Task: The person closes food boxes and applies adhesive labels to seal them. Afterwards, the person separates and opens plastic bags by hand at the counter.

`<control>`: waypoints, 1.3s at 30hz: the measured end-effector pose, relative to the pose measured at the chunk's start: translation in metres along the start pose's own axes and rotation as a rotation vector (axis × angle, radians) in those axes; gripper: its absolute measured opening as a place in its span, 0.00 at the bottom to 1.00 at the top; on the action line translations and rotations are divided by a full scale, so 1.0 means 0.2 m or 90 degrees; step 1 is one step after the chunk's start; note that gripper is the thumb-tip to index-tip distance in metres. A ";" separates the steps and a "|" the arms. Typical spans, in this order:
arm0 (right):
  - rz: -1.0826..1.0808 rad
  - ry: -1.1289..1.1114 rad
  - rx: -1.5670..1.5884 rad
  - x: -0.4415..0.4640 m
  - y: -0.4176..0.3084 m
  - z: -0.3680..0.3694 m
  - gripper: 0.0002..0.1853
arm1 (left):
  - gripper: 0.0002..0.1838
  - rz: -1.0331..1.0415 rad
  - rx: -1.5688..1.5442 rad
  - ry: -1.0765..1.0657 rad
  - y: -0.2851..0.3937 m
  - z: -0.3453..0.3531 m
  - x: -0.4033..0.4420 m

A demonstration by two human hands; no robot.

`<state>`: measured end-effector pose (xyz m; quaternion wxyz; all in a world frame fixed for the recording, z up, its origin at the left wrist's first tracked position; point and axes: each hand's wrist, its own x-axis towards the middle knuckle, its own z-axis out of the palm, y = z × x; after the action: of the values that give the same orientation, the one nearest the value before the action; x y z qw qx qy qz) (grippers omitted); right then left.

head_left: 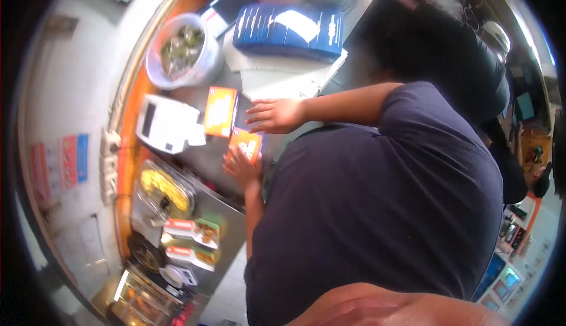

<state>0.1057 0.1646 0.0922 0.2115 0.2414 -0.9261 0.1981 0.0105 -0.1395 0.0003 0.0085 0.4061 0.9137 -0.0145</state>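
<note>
My left hand point(240, 168) is at a small orange box point(246, 141) on the dark tabletop, fingers over its near end and thumb along its side. My right hand point(277, 115) hovers just above and beside it, palm down, fingers stretched and slightly apart, with nothing in it. A second orange box point(220, 112) with a white-printed top lies beyond, close to the first. Left of that box sits a white device point(168, 123) with a dark display strip, perhaps a scale.
A translucent bucket point(154, 66) of small wrapped items stands near the wall. A blue box point(289, 48) lies on white papers point(277, 84). Lower down are a clear tray point(187, 191) of yellow food and open cartons point(177, 227). Another person in dark clothes point(436, 60) is close by.
</note>
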 end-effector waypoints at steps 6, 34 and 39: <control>0.407 0.540 -0.340 -0.45 0.80 -1.11 0.17 | 0.52 0.005 0.059 0.047 0.02 0.12 -0.01; 0.929 0.109 0.022 -1.96 2.09 -1.48 0.21 | 0.54 -0.162 0.080 -0.380 0.39 -0.12 0.22; 0.969 0.102 0.199 -2.15 2.00 -1.48 0.20 | 0.54 -0.240 0.100 -0.425 0.49 -0.15 0.25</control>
<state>0.3216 0.7823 0.0229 0.0472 -0.4481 -0.7804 0.4335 0.0483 -0.0357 0.0277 0.2710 0.2033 0.9155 -0.2169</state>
